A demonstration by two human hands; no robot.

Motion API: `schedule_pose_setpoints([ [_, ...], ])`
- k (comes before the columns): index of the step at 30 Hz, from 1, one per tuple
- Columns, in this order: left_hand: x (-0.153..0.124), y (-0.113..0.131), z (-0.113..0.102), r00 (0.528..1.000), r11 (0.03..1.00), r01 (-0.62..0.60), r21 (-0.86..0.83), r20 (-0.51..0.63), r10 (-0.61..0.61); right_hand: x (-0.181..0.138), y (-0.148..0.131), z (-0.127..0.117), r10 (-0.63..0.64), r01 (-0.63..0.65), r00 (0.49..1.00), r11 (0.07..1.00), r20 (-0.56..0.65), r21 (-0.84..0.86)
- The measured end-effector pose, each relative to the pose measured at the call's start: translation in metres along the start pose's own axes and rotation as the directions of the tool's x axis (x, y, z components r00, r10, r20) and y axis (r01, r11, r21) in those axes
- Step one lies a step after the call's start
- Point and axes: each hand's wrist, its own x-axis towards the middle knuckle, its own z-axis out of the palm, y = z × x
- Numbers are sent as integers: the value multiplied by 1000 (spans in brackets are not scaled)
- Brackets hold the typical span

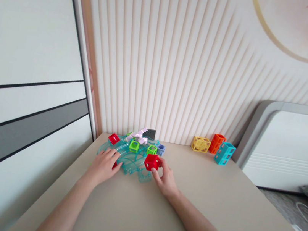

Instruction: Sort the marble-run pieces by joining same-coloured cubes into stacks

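The right hand (165,177) held a red block (151,163) between thumb and fingers; the block was a hollow cube with openings in its walls, positioned at the front right of a heap of translucent teal track pieces (130,167). The left hand (105,164) rested palm down over the left front of the heap, fingers spread; a small red piece (114,165) showed between its thumb and fingers, mostly covered; whether the hand gripped that piece could not be told.

The heap lay on the bench (128,212) near the ribbed wall (156,62); a red open-sided piece (114,139) sat at its rear left, its hollow interior exposed. Two green hollow blocks, a left green block (133,150) and a right green block (151,153), stood among the track pieces; a blue-violet block (160,152), likewise hollow, stood just beside the right one; pale lilac pieces (139,136) lay across the rear of the heap.

Well apart, at the right rear of the bench, stood three more open-frame units; a yellow unit (201,144) lay lengthwise, an orange unit (217,144) stood upright beside it, and a bright blue unit (224,154) stood upright in front of the orange one.
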Motion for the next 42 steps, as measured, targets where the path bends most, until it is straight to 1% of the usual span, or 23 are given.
schedule_pose_setpoints([
  [7,-2,-1,-6,992,993,28,-115,126,-14,1,-2,-1,12,-12,1000,1000,10,-11],
  [13,-9,-9,-1,987,983,33,-183,163,-3,2,-2,1,26,-26,1000,1000,5,15],
  [16,-11,-12,5,988,979,18,-205,153,13,2,-3,1,24,-25,1000,999,7,25],
  [20,-13,-14,12,994,971,-9,-240,104,35,1,-3,1,26,-27,1000,999,14,31],
  [25,-15,-13,16,998,961,-6,-278,62,24,1,-1,3,30,-31,999,999,28,44],
  [36,-12,-1,15,997,952,13,-306,77,11,1,3,4,34,-37,998,998,60,54],
  [42,-10,3,12,997,946,21,-322,72,2,-1,2,4,35,-37,998,998,46,46],
])
